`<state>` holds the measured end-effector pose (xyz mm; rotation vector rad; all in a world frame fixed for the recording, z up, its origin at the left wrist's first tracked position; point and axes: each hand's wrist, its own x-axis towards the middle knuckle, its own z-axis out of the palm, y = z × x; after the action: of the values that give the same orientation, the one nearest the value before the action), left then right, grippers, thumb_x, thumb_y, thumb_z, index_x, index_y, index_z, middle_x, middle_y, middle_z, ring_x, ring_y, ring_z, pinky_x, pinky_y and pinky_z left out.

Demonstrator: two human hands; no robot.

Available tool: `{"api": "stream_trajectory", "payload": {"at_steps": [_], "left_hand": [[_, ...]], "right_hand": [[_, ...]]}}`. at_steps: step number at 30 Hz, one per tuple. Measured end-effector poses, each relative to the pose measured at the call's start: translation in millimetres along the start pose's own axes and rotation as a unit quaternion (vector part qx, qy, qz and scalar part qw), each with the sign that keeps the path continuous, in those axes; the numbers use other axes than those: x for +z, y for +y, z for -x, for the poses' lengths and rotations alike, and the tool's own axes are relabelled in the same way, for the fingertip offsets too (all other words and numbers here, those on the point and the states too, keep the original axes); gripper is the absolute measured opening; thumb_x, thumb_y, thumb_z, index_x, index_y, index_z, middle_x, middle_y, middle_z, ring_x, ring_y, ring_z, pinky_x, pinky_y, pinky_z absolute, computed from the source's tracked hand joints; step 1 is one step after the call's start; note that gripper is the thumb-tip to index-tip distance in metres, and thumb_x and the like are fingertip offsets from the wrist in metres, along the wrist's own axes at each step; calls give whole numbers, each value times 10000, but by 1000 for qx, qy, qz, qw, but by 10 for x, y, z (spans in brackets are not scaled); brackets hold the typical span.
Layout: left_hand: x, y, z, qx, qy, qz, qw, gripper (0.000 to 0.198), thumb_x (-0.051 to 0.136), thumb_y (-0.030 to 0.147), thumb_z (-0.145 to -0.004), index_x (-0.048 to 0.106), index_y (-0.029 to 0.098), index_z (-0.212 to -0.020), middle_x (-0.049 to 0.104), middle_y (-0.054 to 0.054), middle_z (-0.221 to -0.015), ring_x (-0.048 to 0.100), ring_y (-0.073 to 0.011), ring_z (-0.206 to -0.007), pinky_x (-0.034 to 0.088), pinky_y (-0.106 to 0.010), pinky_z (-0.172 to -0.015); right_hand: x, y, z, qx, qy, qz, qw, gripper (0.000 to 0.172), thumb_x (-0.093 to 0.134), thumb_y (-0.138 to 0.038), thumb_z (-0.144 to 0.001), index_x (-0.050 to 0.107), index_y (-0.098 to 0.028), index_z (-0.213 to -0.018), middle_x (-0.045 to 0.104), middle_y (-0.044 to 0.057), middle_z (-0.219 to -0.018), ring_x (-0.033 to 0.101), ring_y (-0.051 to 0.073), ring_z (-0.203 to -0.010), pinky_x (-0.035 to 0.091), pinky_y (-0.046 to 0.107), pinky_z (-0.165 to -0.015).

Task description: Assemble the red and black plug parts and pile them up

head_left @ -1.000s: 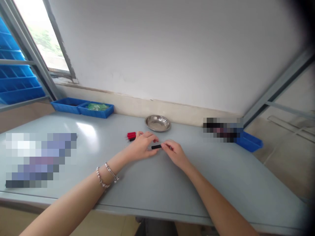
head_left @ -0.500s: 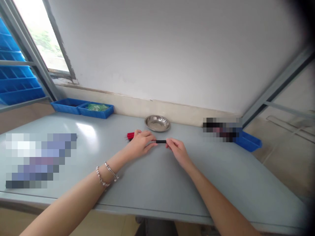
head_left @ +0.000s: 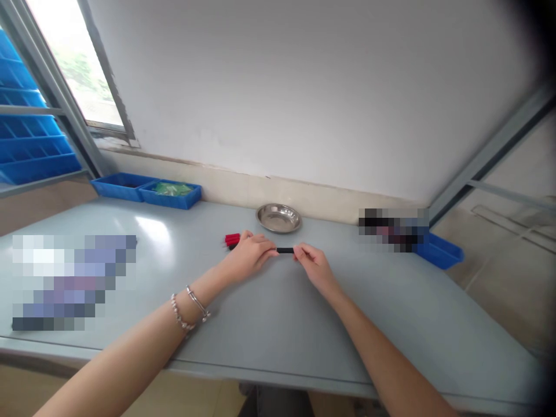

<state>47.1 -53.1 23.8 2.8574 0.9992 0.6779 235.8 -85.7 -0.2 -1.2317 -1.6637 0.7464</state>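
Between my two hands lies a slim black pen-like rod (head_left: 285,251), held roughly level just above or on the table. My left hand (head_left: 251,256) has its fingers closed around the rod's left end. On the opposite end, my right hand (head_left: 311,260) pinches with thumb and fingers. Several red pen-like rods (head_left: 231,238) with thin tips lie just beyond my left hand, partly covered by it. A black one shows under them. The rod's exact kind is too small to make out.
A round metal dish (head_left: 278,219) stands behind my hands near the wall. Two blue bins (head_left: 171,200) sit at the back left, one with green packets. Another blue bin (head_left: 441,250) is at the right edge of the grey table (head_left: 269,330). Blurred patches hide items on both sides.
My hands stay in nearly the same place on the rod. The left fingers have shifted very slightly; the view has moved a little.
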Motion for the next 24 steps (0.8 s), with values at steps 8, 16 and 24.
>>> {"api": "stream_trajectory", "payload": {"at_steps": [8,16,24], "left_hand": [[-1,-29,-6,-12,-6,-7,1000,363,287,357,-906,560,156,-778,599,-30,-733,510,-139,-682,271,-290,-665],[-25,-37,-9,-22,1,-13,1000,344,302,344,-902,562,153,-781,606,-40,-756,518,-143,-700,283,-286,-667],[4,-31,-5,-6,-11,-14,1000,373,267,366,-909,552,153,-794,599,-35,-756,518,-143,-704,280,-287,-667]], "right_hand": [[8,-4,-1,-27,7,12,1000,261,407,-394,-809,469,-186,-663,397,-13,-610,365,117,-569,300,230,-530],[9,-31,11,-15,16,29,999,307,407,-448,-803,537,-182,-725,462,-1,-623,403,123,-573,326,232,-538],[0,19,-3,-12,26,36,999,422,330,-508,-827,435,-181,-581,383,-17,-544,376,116,-531,305,237,-524]]}}
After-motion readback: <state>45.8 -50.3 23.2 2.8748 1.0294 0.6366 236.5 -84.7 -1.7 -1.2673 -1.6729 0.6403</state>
